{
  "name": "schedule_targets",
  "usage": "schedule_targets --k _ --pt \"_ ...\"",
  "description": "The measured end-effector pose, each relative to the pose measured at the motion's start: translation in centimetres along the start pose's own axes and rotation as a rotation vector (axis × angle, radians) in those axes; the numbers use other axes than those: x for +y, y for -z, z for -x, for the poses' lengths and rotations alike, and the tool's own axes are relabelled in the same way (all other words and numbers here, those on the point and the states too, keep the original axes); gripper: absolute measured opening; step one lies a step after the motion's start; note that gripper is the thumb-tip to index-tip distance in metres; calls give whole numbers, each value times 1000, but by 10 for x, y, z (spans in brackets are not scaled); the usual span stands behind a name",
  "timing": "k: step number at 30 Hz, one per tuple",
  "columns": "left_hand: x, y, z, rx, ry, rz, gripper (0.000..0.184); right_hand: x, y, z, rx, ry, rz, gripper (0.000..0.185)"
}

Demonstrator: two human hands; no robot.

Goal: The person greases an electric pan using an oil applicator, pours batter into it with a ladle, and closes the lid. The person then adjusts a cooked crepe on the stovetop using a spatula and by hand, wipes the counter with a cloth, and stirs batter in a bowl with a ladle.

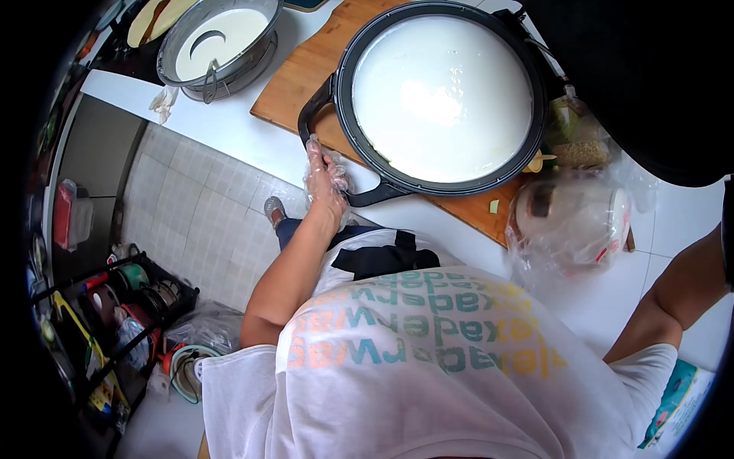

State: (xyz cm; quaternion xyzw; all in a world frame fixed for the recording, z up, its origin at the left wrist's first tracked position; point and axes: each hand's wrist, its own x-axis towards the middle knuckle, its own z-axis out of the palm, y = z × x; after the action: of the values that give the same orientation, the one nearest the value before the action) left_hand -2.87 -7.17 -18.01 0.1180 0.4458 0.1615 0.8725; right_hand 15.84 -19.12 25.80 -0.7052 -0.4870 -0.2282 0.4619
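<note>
My left hand (325,177), in a clear plastic glove, is closed round the black looped handle (306,121) of a large round pan (352,147). A smooth, glossy layer of white batter (440,99) covers the inside of the pan. Beneath the pan lies a wooden board (294,92) on the white counter. My right forearm reaches out at the right edge, and its hand is outside the frame.
A metal bowl (266,38) of white liquid with a ladle (211,75) stands at the upper left. Right of the pan are a plastic-wrapped container (569,218) and bagged food (581,153). A loaded black rack (145,306) is at the lower left.
</note>
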Motion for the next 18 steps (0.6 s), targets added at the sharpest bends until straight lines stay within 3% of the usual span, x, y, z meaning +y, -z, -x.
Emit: schedule_targets --k 8,18 --pt "17 2 28 84 58 -51 39 6 -5 -2 3 -42 -19 20" --pt "64 -4 78 43 88 -138 40 7 -4 -1 17 -74 -38 21"
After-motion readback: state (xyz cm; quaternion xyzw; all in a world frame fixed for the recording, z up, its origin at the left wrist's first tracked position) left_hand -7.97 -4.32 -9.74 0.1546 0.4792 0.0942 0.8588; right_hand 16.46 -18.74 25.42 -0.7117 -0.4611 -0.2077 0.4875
